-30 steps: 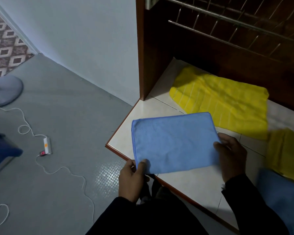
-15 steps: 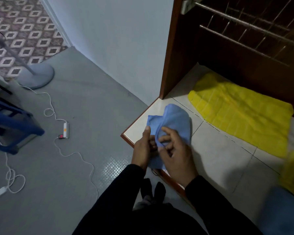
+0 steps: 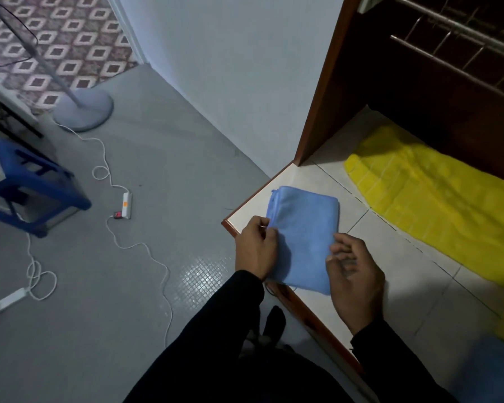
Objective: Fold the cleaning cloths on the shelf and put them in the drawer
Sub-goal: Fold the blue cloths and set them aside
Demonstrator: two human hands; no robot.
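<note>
Fingers of the left hand (image 3: 255, 247) pinch the left edge of the folded blue cloth (image 3: 304, 237) lying at the tiled shelf's (image 3: 396, 274) front corner, while the right hand (image 3: 352, 274) hovers loosely curled at its right edge.

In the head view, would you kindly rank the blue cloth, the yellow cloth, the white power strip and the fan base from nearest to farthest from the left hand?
From the left hand:
1. Blue cloth, at its fingers, on the shelf corner.
2. White power strip, on the floor to the left.
3. Yellow cloth, right, deeper on the shelf; close to the strip's rank.
4. Fan base, far upper left.
</note>
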